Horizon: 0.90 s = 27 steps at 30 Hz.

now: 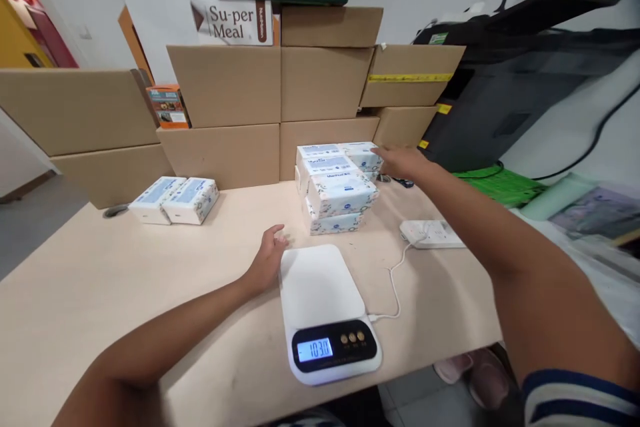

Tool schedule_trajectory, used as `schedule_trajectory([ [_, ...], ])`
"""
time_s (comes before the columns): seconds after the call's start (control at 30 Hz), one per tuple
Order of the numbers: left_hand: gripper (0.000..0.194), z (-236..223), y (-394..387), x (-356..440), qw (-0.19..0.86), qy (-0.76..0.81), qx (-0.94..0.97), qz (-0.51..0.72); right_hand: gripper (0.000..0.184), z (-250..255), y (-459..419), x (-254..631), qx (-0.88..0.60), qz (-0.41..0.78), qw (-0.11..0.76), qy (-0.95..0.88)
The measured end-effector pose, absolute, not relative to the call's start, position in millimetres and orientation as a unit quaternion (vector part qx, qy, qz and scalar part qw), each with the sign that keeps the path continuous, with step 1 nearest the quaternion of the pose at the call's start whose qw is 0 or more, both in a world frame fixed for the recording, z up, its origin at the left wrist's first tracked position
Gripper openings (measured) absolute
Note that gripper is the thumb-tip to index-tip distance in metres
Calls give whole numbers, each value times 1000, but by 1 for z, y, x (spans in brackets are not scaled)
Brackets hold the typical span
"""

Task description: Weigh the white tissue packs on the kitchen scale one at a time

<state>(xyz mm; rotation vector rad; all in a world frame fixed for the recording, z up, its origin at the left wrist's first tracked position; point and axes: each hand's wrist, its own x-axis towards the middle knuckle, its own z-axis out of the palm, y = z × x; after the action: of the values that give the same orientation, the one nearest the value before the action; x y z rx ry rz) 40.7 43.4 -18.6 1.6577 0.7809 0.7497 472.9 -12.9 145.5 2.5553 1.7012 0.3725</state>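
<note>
A white digital scale sits on the pale table, its pan bare and its display lit. My left hand rests on the table against the scale's left edge, fingers loosely curled, holding nothing. My right hand reaches forward to a stack of white and blue tissue packs, its fingers touching the right side of the top pack. Whether it grips the pack cannot be seen. Two more tissue packs lie at the left.
Cardboard boxes are stacked along the table's back edge, one labelled "Su-per Meal". A white power strip lies right of the scale, its cable running to the scale. A black machine stands at the right.
</note>
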Motion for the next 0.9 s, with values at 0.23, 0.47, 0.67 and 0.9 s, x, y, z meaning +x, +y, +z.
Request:
schedule_trajectory([
  [0.23, 68, 4, 85, 38, 359, 387, 733, 430, 67, 125, -100, 428, 825, 174, -137, 520],
  [0.47, 79, 43, 175, -30, 154, 577, 675, 433, 71, 38, -155, 388, 719, 260, -504, 401],
  [0.67, 98, 32, 180, -65, 111, 637, 654, 394, 58, 4, -151, 394, 695, 261, -612, 271],
  [0.9, 95, 21, 173, -59, 80, 646, 649, 393, 61, -3, -159, 398, 661, 263, -665, 227],
])
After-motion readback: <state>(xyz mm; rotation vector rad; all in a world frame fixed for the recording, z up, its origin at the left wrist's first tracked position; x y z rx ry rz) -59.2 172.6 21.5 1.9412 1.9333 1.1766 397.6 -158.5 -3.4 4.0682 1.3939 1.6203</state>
